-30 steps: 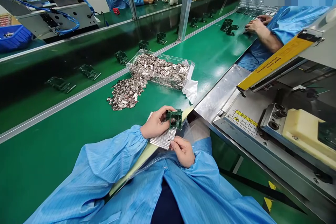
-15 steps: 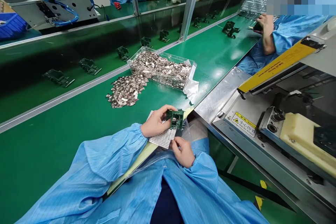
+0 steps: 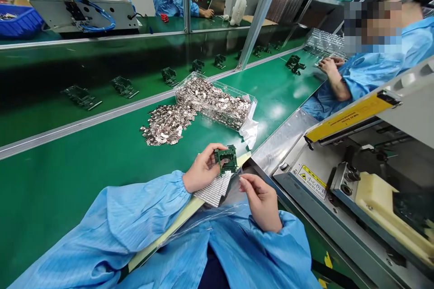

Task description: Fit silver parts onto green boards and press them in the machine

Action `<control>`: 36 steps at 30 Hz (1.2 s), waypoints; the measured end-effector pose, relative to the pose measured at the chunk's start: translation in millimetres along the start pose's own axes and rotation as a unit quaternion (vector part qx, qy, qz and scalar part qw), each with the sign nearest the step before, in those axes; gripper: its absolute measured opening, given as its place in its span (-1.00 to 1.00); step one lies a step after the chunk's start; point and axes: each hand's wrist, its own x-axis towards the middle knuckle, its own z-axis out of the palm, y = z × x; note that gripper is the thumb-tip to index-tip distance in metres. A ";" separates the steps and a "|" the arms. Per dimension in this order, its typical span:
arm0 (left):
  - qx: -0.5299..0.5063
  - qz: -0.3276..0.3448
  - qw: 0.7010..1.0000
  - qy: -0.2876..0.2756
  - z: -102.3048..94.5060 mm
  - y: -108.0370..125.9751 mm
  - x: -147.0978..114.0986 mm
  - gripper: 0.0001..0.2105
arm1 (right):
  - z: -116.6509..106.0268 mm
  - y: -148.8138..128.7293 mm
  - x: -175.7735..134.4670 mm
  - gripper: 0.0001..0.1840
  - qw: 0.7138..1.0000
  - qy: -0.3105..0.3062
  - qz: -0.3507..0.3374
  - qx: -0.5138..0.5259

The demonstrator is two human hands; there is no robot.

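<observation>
The left hand [image 3: 202, 172] grips a small green circuit board [image 3: 226, 160], fingers curled round its edge, above a silvery gridded sheet [image 3: 213, 191]. The right hand [image 3: 260, 202] hovers just beside it, wrist bent, fingers loosely pinched; what it holds, I cannot tell.

— What is the surface [image 3: 84, 162] made of?
— Smooth green matting with a slight gloss, edged by a brushed metal rail [image 3: 77, 124].
— And the small parts [image 3: 167, 123]?
— Shiny bare metal, some in a clear plastic tray [image 3: 217, 86]. The sleeves [image 3: 135, 216] are thin blue cloth.
</observation>
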 end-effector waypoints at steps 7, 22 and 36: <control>-0.004 0.018 1.000 0.012 3.6 2.2 -5.6 -0.73 | 30.0 -31.1 25.0 -0.89 0.983 0.112 -0.146 -0.006; 0.097 0.031 0.995 -0.007 4.5 -3.1 -14.7 -0.69 | 42.1 -27.8 30.3 -0.86 0.981 0.147 -0.118 -0.050; 0.021 -0.016 0.999 -0.025 6.0 6.3 -16.3 -0.66 | 24.8 -24.5 21.4 -0.71 0.983 0.072 -0.046 0.165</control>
